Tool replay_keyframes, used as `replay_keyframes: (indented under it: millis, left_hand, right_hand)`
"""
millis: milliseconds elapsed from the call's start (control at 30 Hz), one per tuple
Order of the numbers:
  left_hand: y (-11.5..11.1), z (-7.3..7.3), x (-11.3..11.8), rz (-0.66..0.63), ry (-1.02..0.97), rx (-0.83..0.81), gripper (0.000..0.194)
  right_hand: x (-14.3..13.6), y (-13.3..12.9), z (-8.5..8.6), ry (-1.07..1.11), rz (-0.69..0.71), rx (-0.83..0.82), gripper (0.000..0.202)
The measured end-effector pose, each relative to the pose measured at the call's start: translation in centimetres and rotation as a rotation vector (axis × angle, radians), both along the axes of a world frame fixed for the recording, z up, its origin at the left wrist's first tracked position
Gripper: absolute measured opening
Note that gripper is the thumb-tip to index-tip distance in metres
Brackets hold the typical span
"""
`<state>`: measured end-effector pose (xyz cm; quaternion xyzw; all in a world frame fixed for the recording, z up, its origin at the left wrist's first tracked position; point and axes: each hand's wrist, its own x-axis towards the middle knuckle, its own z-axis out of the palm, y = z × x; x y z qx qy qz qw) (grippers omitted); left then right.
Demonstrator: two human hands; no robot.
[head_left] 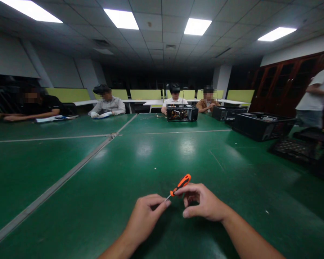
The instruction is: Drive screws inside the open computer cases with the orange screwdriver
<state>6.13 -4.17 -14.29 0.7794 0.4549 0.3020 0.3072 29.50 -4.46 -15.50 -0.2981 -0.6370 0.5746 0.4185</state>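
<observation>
An orange and black screwdriver [182, 184] is held above the green table, its handle tilted up to the right. My left hand [148, 212] pinches the thin metal shaft near its lower end between thumb and fingers; the tip is hidden there. Beside the handle is my right hand [202, 203], its index fingertip at the lower part of the grip. The right thumb is spread away from the fingers, so that hand is not closed round the tool.
The green table [97, 201] has a metal strip [70, 172] running diagonally at left. An opened computer case [181, 112] stands at the far side before a seated person. More black cases [263, 126] line the right. Other people sit across the table; one stands at right.
</observation>
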Motion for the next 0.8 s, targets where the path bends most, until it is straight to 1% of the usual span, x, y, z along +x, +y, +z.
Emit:
replay_keyframes:
  millis: [67, 100, 167, 233, 300, 367, 500, 667, 800]
  left_hand:
    - [0.01, 0.15, -0.15, 0.053, -0.046, -0.009, 0.037]
    - [0.0, 0.22, -0.2, 0.062, -0.06, -0.001, 0.037]
    - [-0.07, 0.34, -0.2, 0.025, -0.066, 0.03, 0.037]
    - [-0.12, 0.41, -0.08, -0.038, -0.05, 0.05, 0.035]
    - [-0.12, 0.42, 0.1, -0.073, -0.026, 0.056, 0.035]
    - [-0.07, 0.41, 0.22, -0.064, -0.016, 0.058, 0.034]
    - [-0.02, 0.35, 0.15, 0.0, -0.04, 0.056, 0.035]
    - [-0.31, 0.33, 0.01, -0.012, -0.057, 0.081, 0.035]
    - [-0.55, 0.57, 0.2, -0.049, -0.083, 0.078, 0.031]
  right_hand:
    - [0.04, -0.07, 0.19, -0.012, -0.004, 0.016, 0.039]
    - [0.04, -0.09, 0.25, -0.025, -0.005, 0.016, 0.036]
    - [0.01, -0.09, 0.25, -0.059, -0.008, -0.014, 0.037]
    - [-0.06, -0.05, 0.16, -0.076, -0.013, -0.043, 0.044]
    - [-0.12, -0.02, 0.08, -0.062, -0.018, -0.044, 0.048]
    - [-0.13, -0.05, 0.1, -0.063, -0.03, -0.023, 0.045]
    - [-0.1, -0.24, 0.59, -0.17, -0.038, 0.025, 0.028]
    - [-0.15, -0.36, 0.83, -0.263, -0.05, 0.023, 0.029]
    - [-0.2, -0.23, 0.29, -0.198, -0.057, -0.034, 0.034]
